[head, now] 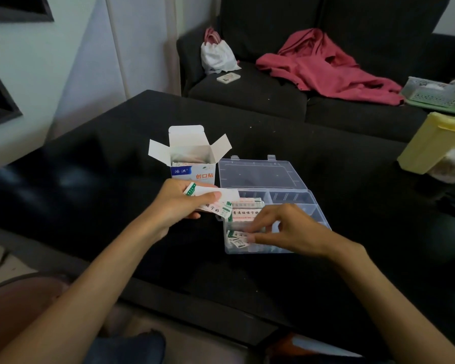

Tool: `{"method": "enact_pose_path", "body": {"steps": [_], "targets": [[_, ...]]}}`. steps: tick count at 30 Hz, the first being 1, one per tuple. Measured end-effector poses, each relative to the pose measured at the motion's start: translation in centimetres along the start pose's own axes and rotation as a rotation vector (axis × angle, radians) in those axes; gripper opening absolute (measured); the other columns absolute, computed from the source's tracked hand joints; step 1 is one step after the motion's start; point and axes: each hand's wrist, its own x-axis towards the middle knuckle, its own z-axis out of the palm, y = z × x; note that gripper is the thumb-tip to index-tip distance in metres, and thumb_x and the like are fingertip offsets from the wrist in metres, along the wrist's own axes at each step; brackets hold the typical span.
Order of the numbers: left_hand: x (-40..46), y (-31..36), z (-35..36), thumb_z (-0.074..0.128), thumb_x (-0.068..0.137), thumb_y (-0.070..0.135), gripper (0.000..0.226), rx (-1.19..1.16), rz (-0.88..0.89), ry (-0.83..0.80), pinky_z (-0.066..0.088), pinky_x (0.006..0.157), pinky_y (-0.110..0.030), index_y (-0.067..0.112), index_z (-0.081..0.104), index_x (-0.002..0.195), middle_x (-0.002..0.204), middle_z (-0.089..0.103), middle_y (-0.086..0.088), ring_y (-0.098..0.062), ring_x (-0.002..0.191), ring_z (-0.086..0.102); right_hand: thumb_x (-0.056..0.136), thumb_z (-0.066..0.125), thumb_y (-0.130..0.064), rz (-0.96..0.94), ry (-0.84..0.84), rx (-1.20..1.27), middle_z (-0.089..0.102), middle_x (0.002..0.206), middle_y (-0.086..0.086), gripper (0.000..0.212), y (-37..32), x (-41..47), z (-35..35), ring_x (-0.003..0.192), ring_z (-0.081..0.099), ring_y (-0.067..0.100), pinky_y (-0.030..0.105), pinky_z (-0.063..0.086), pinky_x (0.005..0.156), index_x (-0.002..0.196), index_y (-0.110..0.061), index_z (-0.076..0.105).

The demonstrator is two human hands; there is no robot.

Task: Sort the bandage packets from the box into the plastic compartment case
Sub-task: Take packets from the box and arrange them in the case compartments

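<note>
Right hand (286,227) fingers (255,237) pinch a bandage packet (238,236) inside the case (318,214).

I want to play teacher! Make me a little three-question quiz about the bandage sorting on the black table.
1. True or false: the bandage box stands with its top flaps shut.
2. Which hand grips a bunch of bandage packets above the table?
A. left hand
B. right hand
C. neither
3. Fill in: the right hand pinches a packet in the near-left part of the clear plastic ____.

Key: 1 false, the flaps stand open. 2 A. 3 case; its lid lies open behind it.
</note>
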Motion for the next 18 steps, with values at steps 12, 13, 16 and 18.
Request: {"method": "enact_pose_path", "body": {"steps": [12, 13, 16, 18], "targets": [[-0.1, 0.0, -0.3, 0.074, 0.079, 0.021, 0.013, 0.057, -0.136, -0.071, 0.046, 0.045, -0.011, 0.021, 0.068, 0.091, 0.086, 0.072, 0.003, -0.009, 0.074, 0.066, 0.086, 0.063, -0.035, 0.048, -0.104, 0.032, 0.062, 0.121, -0.012, 0.019, 0.6, -0.2, -0.1, 0.111, 0.053, 0.001, 0.02, 0.045, 0.088, 0.103, -0.031, 0.069], [-0.1, 0.0, -0.4, 0.074, 0.079, 0.021, 0.013, 0.055, -0.137, -0.066, 0.047, 0.045, -0.012, 0.021, 0.068, 0.091, 0.086, 0.072, 0.003, -0.009, 0.074, 0.067, 0.085, 0.064, -0.033, 0.037, -0.1, -0.005, 0.061, 0.123, -0.013, 0.019, 0.7, -0.4, 0.0, 0.114, 0.052, 0.001, 0.022, 0.045, 0.091, 0.104, -0.032, 0.069], [0.0, 0.1, -0.5, 0.074, 0.079, 0.021, 0.011, 0.04, -0.129, -0.051, 0.047, 0.047, -0.012, 0.022, 0.068, 0.088, 0.085, 0.072, 0.003, -0.009, 0.075, 0.066, 0.084, 0.067, -0.029, -0.009, 0.011, -0.099, 0.064, 0.12, -0.011, 0.022, 0.7, -0.6, 0.8, 0.113, 0.056, 0.003, 0.027, 0.049, 0.095, 0.105, -0.031, 0.069], [0.0, 0.1, -0.5, 0.074, 0.079, 0.021, 0.009, 0.033, -0.123, -0.044, 0.047, 0.047, -0.012, 0.025, 0.068, 0.084, 0.084, 0.072, 0.004, -0.009, 0.075, 0.066, 0.084, 0.065, -0.032, -0.04, 0.073, -0.167, 0.065, 0.118, -0.011, 0.024, 0.4, -0.6, 1.2, 0.111, 0.059, 0.005, 0.025, 0.049, 0.094, 0.108, -0.031, 0.068]]}}
